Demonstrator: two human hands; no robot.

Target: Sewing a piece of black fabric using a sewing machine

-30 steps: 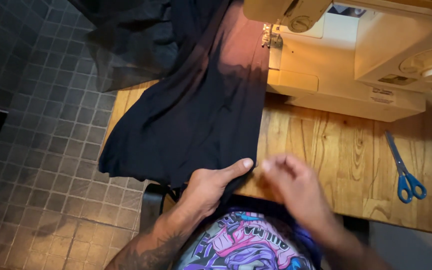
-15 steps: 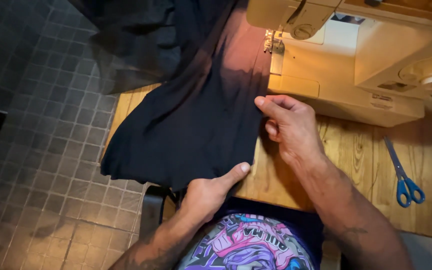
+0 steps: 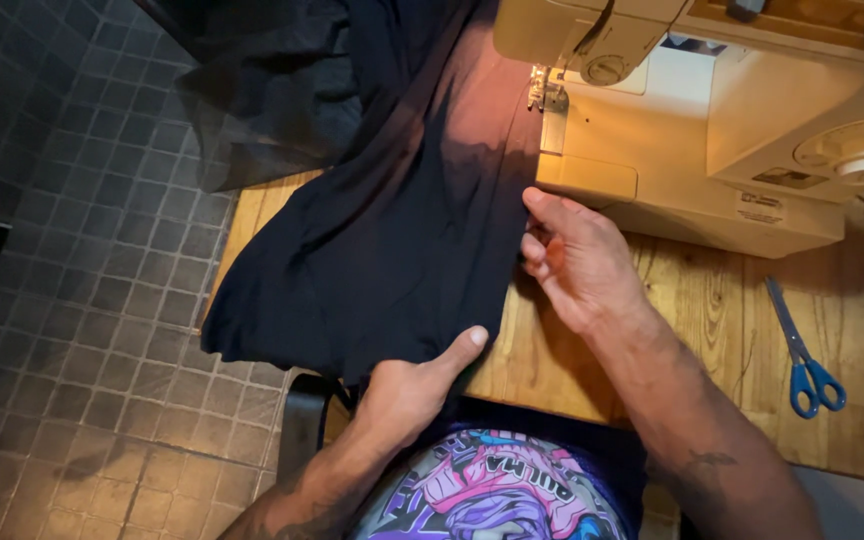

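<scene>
A black garment drapes over the wooden table's left edge, running up under the sewing machine's needle. The left hand grips its lower hem at the near edge, thumb extended on top. The right hand pinches the cloth's right edge, fingers together. Blue-handled scissors lie well apart to the right, on open wood.

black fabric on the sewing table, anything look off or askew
Nothing looks damaged. The black fabric hangs off the table's left edge instead of lying flat; both hands grip its near edge. The blue scissors lie apart, at right.
</scene>
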